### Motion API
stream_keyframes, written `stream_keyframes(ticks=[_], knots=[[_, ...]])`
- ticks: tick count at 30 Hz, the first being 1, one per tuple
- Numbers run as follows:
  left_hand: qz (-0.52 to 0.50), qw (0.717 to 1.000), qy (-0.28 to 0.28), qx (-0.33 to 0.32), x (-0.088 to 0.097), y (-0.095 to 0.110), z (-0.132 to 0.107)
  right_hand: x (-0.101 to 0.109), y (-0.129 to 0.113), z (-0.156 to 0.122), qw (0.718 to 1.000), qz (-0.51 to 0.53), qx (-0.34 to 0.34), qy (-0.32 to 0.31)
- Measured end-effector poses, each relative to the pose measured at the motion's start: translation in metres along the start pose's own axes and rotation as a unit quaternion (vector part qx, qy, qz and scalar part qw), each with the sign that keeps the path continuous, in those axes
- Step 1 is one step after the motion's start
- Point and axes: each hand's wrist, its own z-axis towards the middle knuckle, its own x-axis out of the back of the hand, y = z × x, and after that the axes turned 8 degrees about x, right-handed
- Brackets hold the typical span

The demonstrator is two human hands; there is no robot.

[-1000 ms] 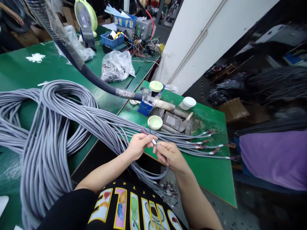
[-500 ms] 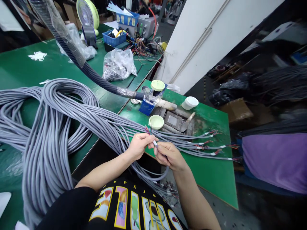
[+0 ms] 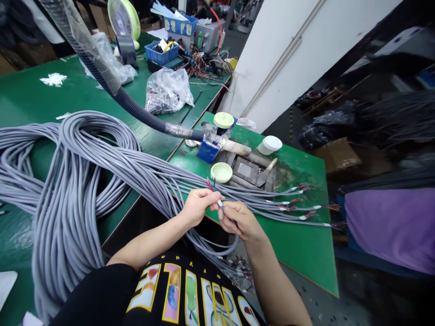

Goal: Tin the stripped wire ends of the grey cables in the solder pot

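Between my two hands is the end of one grey cable (image 3: 234,240), with a white band near its tip and thin coloured wires (image 3: 210,184) fanning out. My left hand (image 3: 200,204) pinches it just below the bare wires. Right beside it, my right hand (image 3: 242,220) is closed round the grey sheath. The cable loops down below my right hand. Behind my hands, a bundle of grey cables (image 3: 146,167) runs across the bench, and several stripped ends (image 3: 306,215) with white bands point right.
A pale green cup (image 3: 221,173) stands just beyond my hands, near a dirty metal pot (image 3: 244,170). A ribbed hose (image 3: 146,118) reaches over the green bench (image 3: 302,253). Farther back are a white cup (image 3: 269,145), a plastic bag (image 3: 169,90) and a fan (image 3: 124,25).
My hands and the cable hold almost the same place. The coloured wires look slightly more spread, and the view has shifted a little.
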Motion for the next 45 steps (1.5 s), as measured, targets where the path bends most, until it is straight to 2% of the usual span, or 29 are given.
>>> stream_keyframes(ticks=[22,33,41,45], knots=[[-0.011,1.000,-0.012,0.001,0.000,-0.004,0.004,0.001,0.004,0.000,1.000,0.004,-0.006,0.017],[-0.023,0.998,-0.049,0.026,0.013,0.003,0.000,0.004,0.002,-0.004,1.000,0.009,0.011,0.028],[-0.070,0.997,0.014,0.016,0.023,0.012,0.007,0.002,0.002,-0.004,1.000,0.012,0.017,0.017],[-0.092,0.996,-0.005,-0.003,0.025,0.018,0.009,0.002,0.003,-0.003,1.000,0.004,0.012,0.020]])
